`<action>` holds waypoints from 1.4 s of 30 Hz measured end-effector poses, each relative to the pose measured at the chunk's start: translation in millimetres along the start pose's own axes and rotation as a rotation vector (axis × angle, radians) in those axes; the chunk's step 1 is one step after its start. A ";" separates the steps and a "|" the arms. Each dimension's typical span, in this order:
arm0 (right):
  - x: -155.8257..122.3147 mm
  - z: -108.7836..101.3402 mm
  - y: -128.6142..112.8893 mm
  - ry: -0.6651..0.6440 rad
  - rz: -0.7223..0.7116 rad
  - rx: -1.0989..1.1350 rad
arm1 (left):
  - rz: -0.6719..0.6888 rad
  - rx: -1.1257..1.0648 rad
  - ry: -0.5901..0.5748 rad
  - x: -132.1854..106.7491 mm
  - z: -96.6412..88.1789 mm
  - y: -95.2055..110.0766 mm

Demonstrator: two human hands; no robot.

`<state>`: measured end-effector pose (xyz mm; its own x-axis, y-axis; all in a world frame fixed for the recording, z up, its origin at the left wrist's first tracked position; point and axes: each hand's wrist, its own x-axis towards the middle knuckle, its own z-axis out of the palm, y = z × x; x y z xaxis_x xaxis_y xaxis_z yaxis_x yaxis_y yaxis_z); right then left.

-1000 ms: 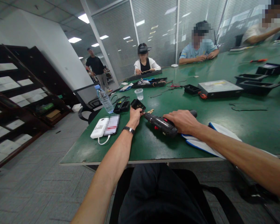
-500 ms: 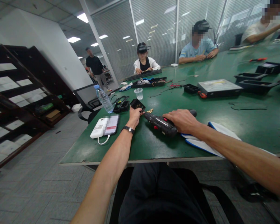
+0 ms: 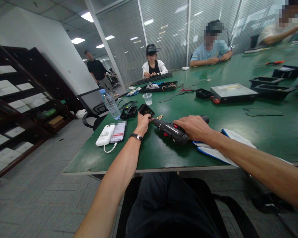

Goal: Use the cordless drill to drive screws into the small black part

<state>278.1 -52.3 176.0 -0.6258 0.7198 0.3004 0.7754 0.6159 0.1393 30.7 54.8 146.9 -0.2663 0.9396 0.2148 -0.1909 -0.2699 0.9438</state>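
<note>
My right hand (image 3: pixel 196 128) is wrapped round the handle of a black electric screwdriver (image 3: pixel 172 131) with red buttons. Its nose points left, toward the fingers of my left hand (image 3: pixel 144 123). Those fingers are closed at the edge of a small black box (image 3: pixel 146 111), tilted on the table. The tool's tip meets the area by my left fingertips; whether it touches the box I cannot tell. Just beyond the tip lie small brass-coloured pieces (image 3: pixel 159 117). Under my right forearm are white gloves with blue edges (image 3: pixel 213 152).
A clear plastic cup (image 3: pixel 147 99), a water bottle (image 3: pixel 110 105), a black case (image 3: pixel 129 113) and a white power bank (image 3: pixel 105 135) cabled to a phone stand around my left hand. Farther right is a metal-topped drive (image 3: pixel 235 92) beside black trays (image 3: pixel 273 91). Co-workers sit across the green table (image 3: pixel 238 124).
Both my hands, the electric screwdriver and the black box keep nearly the same places. In the background, a standing person has shifted slightly left.
</note>
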 end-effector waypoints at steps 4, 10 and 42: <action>-0.1 -0.6 -0.4 -0.003 0.002 -0.007 | -0.010 0.003 0.009 0.3 0.3 0.0; -0.1 -2.0 -0.9 -0.019 0.012 0.001 | -0.021 0.004 0.012 0.1 1.2 0.5; 0.2 -2.4 -1.2 -0.010 0.005 -0.005 | -0.021 0.009 0.019 -2.4 1.2 2.5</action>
<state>277.2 -53.7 178.2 -0.6228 0.7259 0.2918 0.7788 0.6108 0.1428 32.1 52.1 149.0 -0.2799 0.9409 0.1904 -0.1883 -0.2483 0.9502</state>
